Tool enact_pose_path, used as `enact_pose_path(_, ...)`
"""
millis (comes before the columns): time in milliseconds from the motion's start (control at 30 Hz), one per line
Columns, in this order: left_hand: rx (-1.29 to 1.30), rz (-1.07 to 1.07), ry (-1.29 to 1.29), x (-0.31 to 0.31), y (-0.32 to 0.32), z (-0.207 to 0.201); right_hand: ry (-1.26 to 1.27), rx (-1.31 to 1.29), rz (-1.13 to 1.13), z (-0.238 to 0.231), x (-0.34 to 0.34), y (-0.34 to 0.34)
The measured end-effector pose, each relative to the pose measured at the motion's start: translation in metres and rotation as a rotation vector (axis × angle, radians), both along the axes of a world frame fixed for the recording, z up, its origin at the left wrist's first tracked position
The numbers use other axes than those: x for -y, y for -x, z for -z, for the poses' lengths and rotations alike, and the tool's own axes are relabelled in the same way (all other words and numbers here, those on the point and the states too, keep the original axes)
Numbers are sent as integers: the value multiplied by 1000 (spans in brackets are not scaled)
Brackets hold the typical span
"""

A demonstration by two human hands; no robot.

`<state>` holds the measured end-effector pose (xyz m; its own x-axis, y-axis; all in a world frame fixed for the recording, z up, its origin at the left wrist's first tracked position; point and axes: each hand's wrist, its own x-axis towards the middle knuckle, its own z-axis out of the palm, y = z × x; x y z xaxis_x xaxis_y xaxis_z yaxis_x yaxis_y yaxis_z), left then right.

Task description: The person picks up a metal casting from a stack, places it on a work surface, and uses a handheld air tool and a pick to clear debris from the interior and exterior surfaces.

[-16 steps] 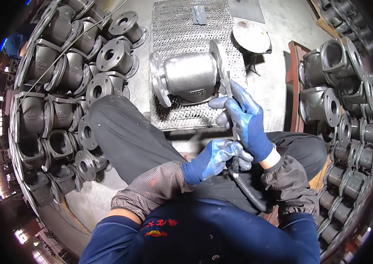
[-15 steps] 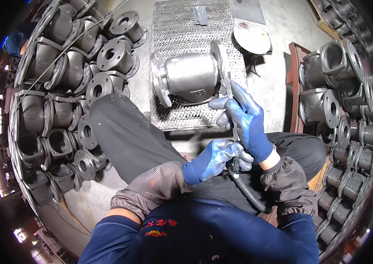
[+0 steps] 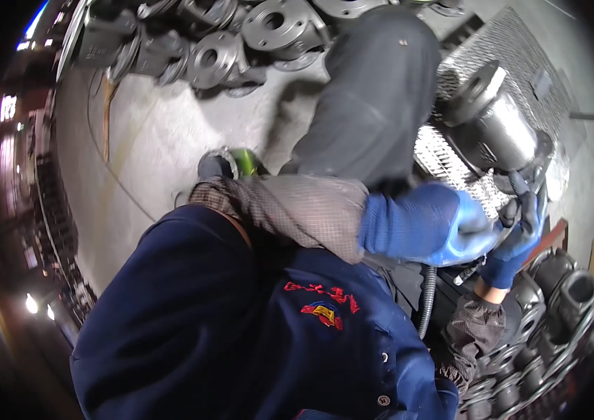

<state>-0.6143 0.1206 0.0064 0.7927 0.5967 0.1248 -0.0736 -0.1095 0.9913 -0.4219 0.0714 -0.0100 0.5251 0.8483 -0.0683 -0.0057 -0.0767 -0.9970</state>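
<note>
1. Seeing our left hand (image 3: pixel 466 227) blurred and partly curled, we cannot tell its grip.
2. Our half-curled right hand (image 3: pixel 523 225) is beside the flanged casting (image 3: pixel 503 134) on the worktop (image 3: pixel 517 52), its hold unclear.

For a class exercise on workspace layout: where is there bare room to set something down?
Free: the floor bounded by the upper castings, cable, shoe and trouser leg; also the textured table above the large casting. Crowded: around the left hand and right hand, and among the lower-right castings.
</note>
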Motion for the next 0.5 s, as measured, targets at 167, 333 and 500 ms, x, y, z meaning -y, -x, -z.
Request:
enact_pose_path(167,-82,-540,-565,-102,151,5,-150,503,-307,-12,-26,18)
enact_pose_path(333,-1275,-662,-414,-108,368,94,-342,898,-402,-20,-41,35)
enact_pose_path(500,-1357,-721,447,5,545,209,-209,99,-533,-50,-72,57)
